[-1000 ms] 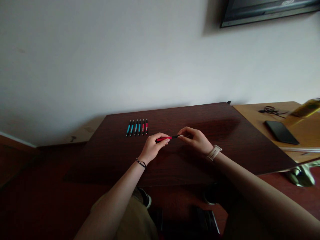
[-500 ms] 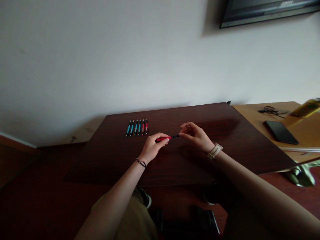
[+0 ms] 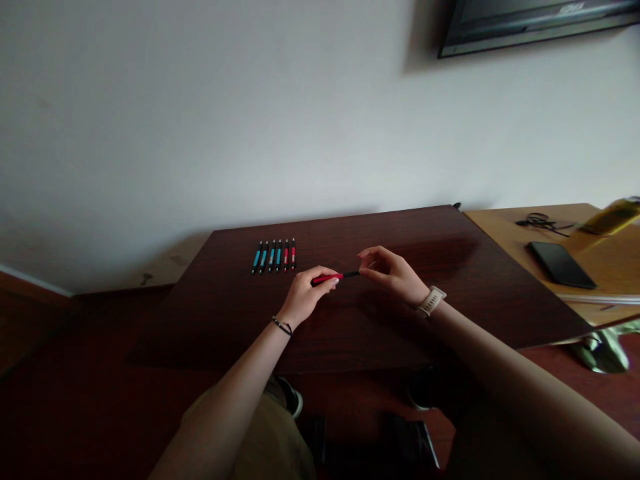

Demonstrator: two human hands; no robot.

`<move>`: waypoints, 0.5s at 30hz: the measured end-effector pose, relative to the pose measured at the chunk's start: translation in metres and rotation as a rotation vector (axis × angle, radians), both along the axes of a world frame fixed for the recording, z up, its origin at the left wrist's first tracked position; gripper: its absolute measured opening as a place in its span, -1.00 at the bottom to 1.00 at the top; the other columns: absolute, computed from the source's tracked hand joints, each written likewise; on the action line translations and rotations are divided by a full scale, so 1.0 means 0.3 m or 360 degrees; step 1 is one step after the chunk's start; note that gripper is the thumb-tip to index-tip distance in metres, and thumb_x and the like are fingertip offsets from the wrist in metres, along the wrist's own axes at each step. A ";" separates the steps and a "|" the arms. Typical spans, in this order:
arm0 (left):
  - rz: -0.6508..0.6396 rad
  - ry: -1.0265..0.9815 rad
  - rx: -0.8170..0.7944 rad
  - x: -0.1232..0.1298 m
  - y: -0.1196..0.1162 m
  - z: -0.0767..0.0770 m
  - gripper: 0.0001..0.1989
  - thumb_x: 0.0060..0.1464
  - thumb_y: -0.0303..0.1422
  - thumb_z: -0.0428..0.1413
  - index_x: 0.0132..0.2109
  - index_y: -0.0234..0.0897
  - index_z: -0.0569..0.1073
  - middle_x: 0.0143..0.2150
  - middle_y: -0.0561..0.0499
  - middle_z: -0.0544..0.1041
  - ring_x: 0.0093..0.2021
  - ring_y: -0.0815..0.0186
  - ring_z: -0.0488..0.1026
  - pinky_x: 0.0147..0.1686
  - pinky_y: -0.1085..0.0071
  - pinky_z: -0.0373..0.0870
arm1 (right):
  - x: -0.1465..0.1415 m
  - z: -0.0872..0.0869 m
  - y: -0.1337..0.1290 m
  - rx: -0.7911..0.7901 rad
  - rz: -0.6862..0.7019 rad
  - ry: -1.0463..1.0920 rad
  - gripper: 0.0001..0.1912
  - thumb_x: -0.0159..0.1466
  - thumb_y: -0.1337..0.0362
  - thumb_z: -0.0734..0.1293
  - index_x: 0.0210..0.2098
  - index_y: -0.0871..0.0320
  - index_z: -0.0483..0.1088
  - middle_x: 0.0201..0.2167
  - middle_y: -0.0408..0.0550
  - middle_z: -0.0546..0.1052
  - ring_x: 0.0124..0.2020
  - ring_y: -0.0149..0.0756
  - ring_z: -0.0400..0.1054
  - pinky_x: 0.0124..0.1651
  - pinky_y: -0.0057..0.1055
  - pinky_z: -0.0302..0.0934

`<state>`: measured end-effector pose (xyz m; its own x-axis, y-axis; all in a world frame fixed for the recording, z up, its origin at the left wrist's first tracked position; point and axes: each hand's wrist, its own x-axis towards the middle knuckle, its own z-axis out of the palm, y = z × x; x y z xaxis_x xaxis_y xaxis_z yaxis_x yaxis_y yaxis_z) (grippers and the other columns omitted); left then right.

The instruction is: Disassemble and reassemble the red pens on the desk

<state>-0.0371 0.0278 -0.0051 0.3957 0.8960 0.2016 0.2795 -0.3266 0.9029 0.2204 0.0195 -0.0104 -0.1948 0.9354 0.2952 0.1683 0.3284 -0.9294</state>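
Your view is dim and cool, with the wall (image 3: 320, 120) palest towards two o'clock and the floor (image 3: 100, 407) sinking into near-black at seven. Soft shadows left of the screen (image 3: 540, 23) and table (image 3: 400, 233) suggest light from your three o'clock. Fine detail on the red-and-black pen (image 3: 329, 279) is soft; the bottle (image 3: 613, 217) at three looks stretched and smeared.

On the dark wooden table (image 3: 425, 233), I can see free room for a hand to pass along the right side and across the near left corner. The row of pens (image 3: 274, 256) blocks the far left part, and the held red-and-black pen (image 3: 345, 275) bars the gap between the two hands.
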 end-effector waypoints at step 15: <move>0.0023 -0.0047 -0.0064 0.003 -0.001 0.001 -0.79 0.24 -0.27 0.23 -0.06 -0.28 0.63 -0.21 -0.05 0.67 -0.28 0.31 0.58 -0.22 0.41 0.51 | -0.005 0.009 -0.008 0.0028 0.0036 -0.0196 -0.65 0.31 -0.05 0.44 -0.12 0.10 0.51 -0.27 -0.06 0.58 -0.27 -0.25 0.42 -0.20 -0.34 0.29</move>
